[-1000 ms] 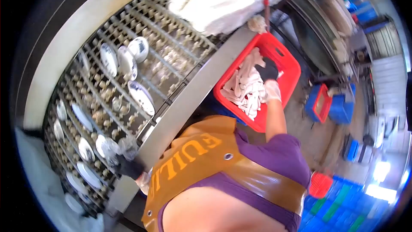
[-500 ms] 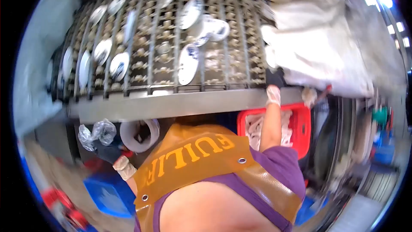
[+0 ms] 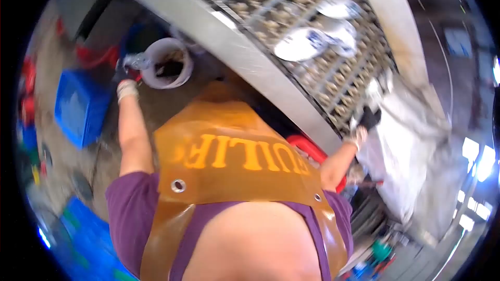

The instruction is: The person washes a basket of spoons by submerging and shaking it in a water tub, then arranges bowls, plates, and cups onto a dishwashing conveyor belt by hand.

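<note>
My left hand [image 3: 123, 73], in a dark glove with a pale cuff, is closed on a crumpled piece of clear plastic [image 3: 137, 61] at the left rim of a white bucket [image 3: 187, 67]. Something dark lies inside the bucket. My right hand [image 3: 369, 118], also dark-gloved, is at the lower right end of a conveyor [image 3: 333, 80], against a white plastic sheet [image 3: 398, 148]. Motion blur hides how its fingers are set. White oval dishes [image 3: 301, 45] with blue markings lie on the conveyor, some touching each other.
A metal rail [image 3: 229, 47] edges the conveyor on my side. A red basket [image 3: 307, 148] sits under it, partly hidden by my apron. On the floor at left stands a blue bin [image 3: 78, 109]. Blue sheeting [image 3: 94, 239] lies at lower left.
The view has swung left, so the conveyor now slants at upper right. My left hand and the clear plastic have come up against the bucket. My right hand now lies against the white sheet.
</note>
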